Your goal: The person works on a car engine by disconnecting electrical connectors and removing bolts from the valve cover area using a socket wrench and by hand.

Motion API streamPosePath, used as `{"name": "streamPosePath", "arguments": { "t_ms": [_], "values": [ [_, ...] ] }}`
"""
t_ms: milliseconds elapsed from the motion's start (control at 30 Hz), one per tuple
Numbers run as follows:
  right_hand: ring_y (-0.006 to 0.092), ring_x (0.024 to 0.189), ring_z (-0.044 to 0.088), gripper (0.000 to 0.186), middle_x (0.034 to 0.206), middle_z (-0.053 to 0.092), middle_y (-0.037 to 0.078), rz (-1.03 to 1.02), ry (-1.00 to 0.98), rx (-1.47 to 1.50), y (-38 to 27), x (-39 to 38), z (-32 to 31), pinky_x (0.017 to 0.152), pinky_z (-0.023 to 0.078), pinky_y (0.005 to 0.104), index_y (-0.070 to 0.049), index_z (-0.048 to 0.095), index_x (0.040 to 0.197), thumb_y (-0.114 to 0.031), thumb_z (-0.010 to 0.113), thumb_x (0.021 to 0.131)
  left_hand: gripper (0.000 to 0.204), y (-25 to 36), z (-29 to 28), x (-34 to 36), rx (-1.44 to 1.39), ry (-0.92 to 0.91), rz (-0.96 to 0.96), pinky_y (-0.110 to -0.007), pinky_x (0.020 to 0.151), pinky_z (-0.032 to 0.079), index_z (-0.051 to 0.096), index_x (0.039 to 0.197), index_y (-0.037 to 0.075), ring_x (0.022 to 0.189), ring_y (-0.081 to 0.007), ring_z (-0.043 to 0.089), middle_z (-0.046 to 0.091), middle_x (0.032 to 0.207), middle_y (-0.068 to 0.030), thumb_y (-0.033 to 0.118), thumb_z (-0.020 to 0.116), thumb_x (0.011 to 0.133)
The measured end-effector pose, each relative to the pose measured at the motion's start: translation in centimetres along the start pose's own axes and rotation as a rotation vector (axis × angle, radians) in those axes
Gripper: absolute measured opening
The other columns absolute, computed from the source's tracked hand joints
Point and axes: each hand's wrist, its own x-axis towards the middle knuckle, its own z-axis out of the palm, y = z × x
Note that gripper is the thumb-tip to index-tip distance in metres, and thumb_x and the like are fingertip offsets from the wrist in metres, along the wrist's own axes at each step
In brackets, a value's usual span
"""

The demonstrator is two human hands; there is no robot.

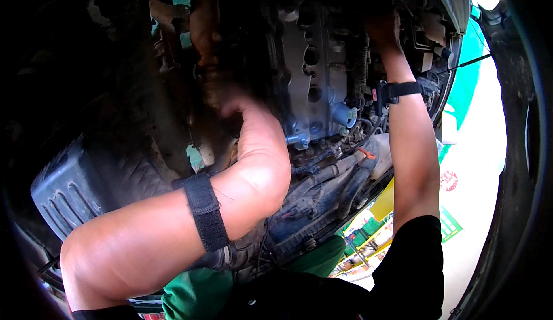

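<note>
My left hand (pixel 241 104) reaches over the left side of a car engine, its wrist sharply bent. A thumb or finger shows as a blur beside rusty brown metal parts (pixel 205 43), and the other fingers are hidden in shadow. On the far right of the engine, my right hand (pixel 385 29) is deep among dark parts, its fingers out of sight. Between the two arms lies the grey engine cover (pixel 292 61) with a row of round holes. A round filler neck (pixel 344 114) sticks up at its near end. Neither hand shows what it touches.
A ribbed black plastic box (pixel 72 190) sits at the left, under my forearm. Hoses (pixel 325 176) and an orange loop handle (pixel 367 154) lie near the front, beside a whitish reservoir (pixel 380 150). A thin black rod (pixel 466 62) crosses at the right edge of the engine bay.
</note>
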Motion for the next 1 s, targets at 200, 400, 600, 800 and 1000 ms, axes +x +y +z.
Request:
{"name": "streamPosePath", "arguments": {
  "t_ms": [200,400,600,800,1000],
  "values": [
    [0.0419,0.109,0.063,0.067,0.118,0.066,0.025,0.073,0.065,-0.100,-2.7,0.9,-1.2,0.087,0.052,0.0500,-0.008,0.069,0.118,-0.063,0.068,0.079,0.037,1.0,0.1,0.5,0.020,0.065,-0.133,-0.051,0.088,0.043,0.068,0.122,0.007,0.112,-0.0310,0.057,0.063,0.123,-0.0123,0.018,0.059,0.088],
    [0.0395,0.109,0.065,0.061,0.120,0.066,0.021,0.246,-0.219,-0.286,-5.4,2.5,-1.6,0.088,0.053,0.0503,-0.012,0.069,0.120,-0.058,0.068,0.081,0.037,0.9,-0.1,0.2,-0.011,0.067,-0.144,-0.049,0.088,0.044,0.069,0.121,0.008,0.111,-0.0308,0.057,0.064,0.122,-0.0122,0.018,0.060,0.087],
    [0.0389,0.110,0.065,0.053,0.121,0.066,0.020,0.322,-0.192,-0.283,-5.1,3.3,-0.8,0.087,0.053,0.0532,-0.014,0.065,0.125,-0.048,0.065,0.084,0.037,0.7,0.1,0.0,0.017,0.076,-0.107,-0.049,0.088,0.044,0.069,0.120,0.009,0.111,-0.0307,0.058,0.064,0.120,-0.0125,0.018,0.061,0.086],
    [0.0388,0.108,0.065,0.049,0.118,0.067,0.020,0.328,-0.186,-0.238,-4.6,3.1,0.2,0.085,0.054,0.0526,-0.013,0.067,0.121,-0.046,0.066,0.084,0.039,0.9,0.0,-0.1,-0.002,0.092,-0.133,-0.050,0.086,0.045,0.068,0.122,0.008,0.109,-0.0307,0.059,0.064,0.119,-0.0134,0.018,0.062,0.084],
    [0.0387,0.105,0.066,0.045,0.114,0.068,0.021,0.284,-0.171,-0.212,-4.8,2.7,0.1,0.083,0.054,0.0516,-0.012,0.069,0.114,-0.045,0.067,0.083,0.040,0.3,-0.2,-0.3,0.015,0.026,0.011,-0.050,0.086,0.045,0.067,0.122,0.006,0.108,-0.0313,0.058,0.064,0.119,-0.0143,0.018,0.062,0.084]
  ]
}}
